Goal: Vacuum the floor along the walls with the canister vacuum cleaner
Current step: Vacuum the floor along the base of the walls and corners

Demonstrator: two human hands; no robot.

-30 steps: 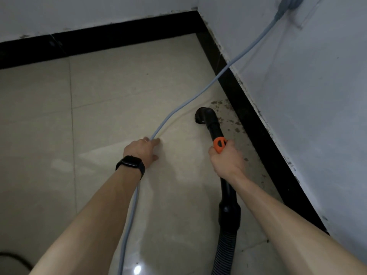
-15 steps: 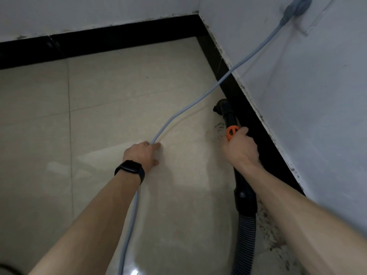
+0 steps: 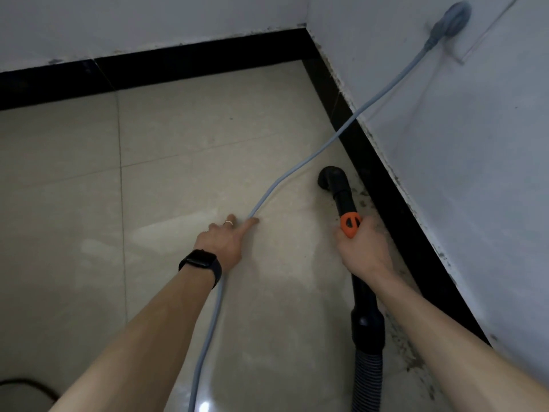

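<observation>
My right hand (image 3: 364, 248) grips the black vacuum handle just behind its orange slider (image 3: 350, 223). The black nozzle (image 3: 332, 177) rests on the beige tiled floor (image 3: 178, 179), a short way from the black skirting (image 3: 383, 185) of the right wall. The ribbed hose (image 3: 368, 379) runs back below my right arm. My left hand (image 3: 225, 239) holds the grey power cord (image 3: 297, 168) up off the floor, index finger stretched along it. The cord climbs to a grey plug (image 3: 454, 19) in the right wall. Dark dirt specks (image 3: 364, 199) lie beside the skirting near the nozzle.
Two white walls meet in a corner at the top, both lined with black skirting (image 3: 178, 66). More dirt (image 3: 416, 361) lies along the right skirting nearer to me. A dark cable (image 3: 26, 385) curves across the floor at the bottom left.
The nozzle has come away from the right skirting, back toward the left and nearer me. My left hand's index finger has straightened along the cord.
</observation>
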